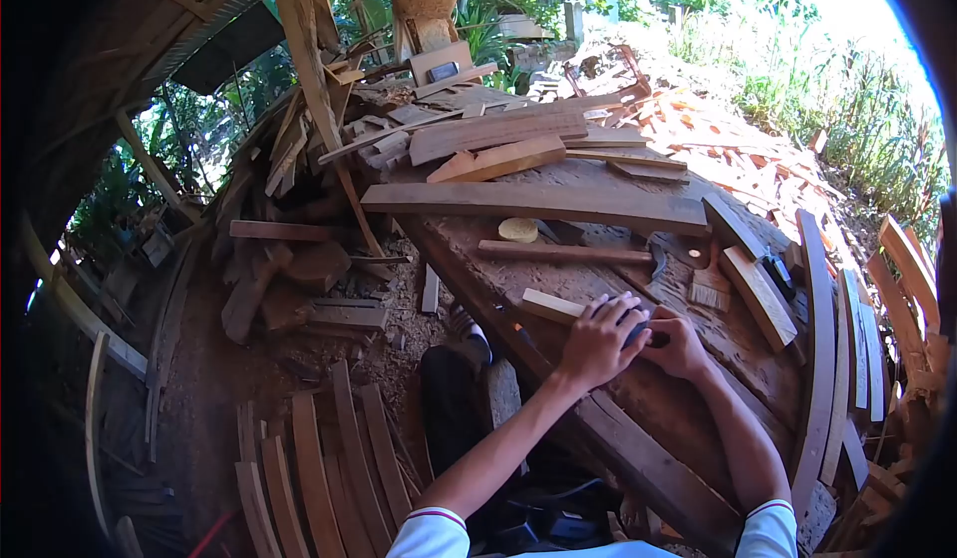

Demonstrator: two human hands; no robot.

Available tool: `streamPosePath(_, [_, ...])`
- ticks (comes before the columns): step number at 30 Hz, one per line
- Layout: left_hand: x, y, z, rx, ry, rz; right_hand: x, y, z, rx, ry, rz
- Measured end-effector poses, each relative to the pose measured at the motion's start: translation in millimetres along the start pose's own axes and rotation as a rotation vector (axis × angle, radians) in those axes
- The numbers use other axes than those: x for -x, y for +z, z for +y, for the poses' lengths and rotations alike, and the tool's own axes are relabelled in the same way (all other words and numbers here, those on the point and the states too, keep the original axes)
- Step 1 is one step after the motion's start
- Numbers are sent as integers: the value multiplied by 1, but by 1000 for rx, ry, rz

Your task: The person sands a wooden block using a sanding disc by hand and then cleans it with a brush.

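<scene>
My left hand (600, 337) is bent over a small dark object (636, 333) at the right end of a short pale wood strip (551, 306). Close beside it on the right, my right hand (678, 345) has its fingers curled at the same dark object, whose shape is mostly hidden. Both hands are over the wooden bench (658, 389). Beyond them lies a hammer (568, 251) with a long wooden handle, its head pointing right. A paintbrush (710, 284) rests to the right of the hammer head.
A long plank (538, 205) crosses the bench behind the hammer, near a round yellowish piece (518, 229). Curved boards (815, 339) stand at the right. More boards (309, 458) lie at the lower left. A wooden post (304, 60) rises at the back left.
</scene>
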State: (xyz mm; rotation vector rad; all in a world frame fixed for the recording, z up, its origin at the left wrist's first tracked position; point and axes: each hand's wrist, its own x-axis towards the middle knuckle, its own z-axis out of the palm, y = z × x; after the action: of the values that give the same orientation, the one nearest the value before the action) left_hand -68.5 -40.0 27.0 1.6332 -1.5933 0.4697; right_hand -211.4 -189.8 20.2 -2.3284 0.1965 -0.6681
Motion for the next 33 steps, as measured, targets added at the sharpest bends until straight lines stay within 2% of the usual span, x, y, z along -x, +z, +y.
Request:
streamPosePath(1, [3, -7, -8, 0, -4, -4, 1, -1, -4, 4, 71, -42])
streamPosePath(3, [10, -31, -45, -36, -177, -51, -4, -5, -6, 12, 59, -108])
streamPosePath(4, [12, -44, -67, -120, -171, 42, -2, -2, -5, -15, 87, -91])
streamPosePath(5, [18, -57, -89, -152, -162, 29, -3, 1, -6, -33, 118, -62])
streamPosePath(7, [25, -65, -118, 149, -562, 140, -9, 0, -7, -12, 108, -43])
streamPosePath(9, [33, -60, -122, -7, -450, 210, -6, -1, -10, -40, 101, -41])
streamPosePath(11, [26, -54, -100, 79, -401, 321, -7, -2, -3, -37, 94, -8])
streamPosePath(13, [14, -52, -78, -52, -262, 256, -6, -2, -7, -40, 99, -58])
streamPosePath(14, [7, -51, -63, -10, -259, 141, -6, -1, -11, -45, 116, -51])
streamPosePath(16, [-3, -28, -39, 87, -110, -2, -9, -2, -13, -29, 121, -75])
streamPosePath(18, [-8, -1, -6, 88, -91, -35, -3, -2, -6, -17, 132, -80])
streamPosePath(19, [-10, 6, 2, 76, -64, -63, -2, 1, 4, -53, 69, -50])
streamPosePath(20, [-11, 8, 1, 84, -55, -62, -1, 2, 10, -89, 4, -21])
streamPosePath(22, [-9, 7, -7, 123, 10, -55, 2, 0, 11, -88, 38, -37])
streamPosePath(25, [-4, -21, -40, 69, 33, -31, -3, -7, -6, -94, 109, -82])
streamPosePath(28, [11, -53, -91, -153, -162, 70, -6, 0, -9, -43, 100, -84])
streamPosePath(29, [9, -54, -96, -225, -236, 124, -6, 1, -11, -62, 96, -53])
streamPosePath(30, [9, -47, -95, -317, -203, 147, -5, 0, -12, -75, 100, -32])
streamPosePath(33, [-3, -25, -59, -247, -239, 81, -3, 1, -8, -76, 121, -37])
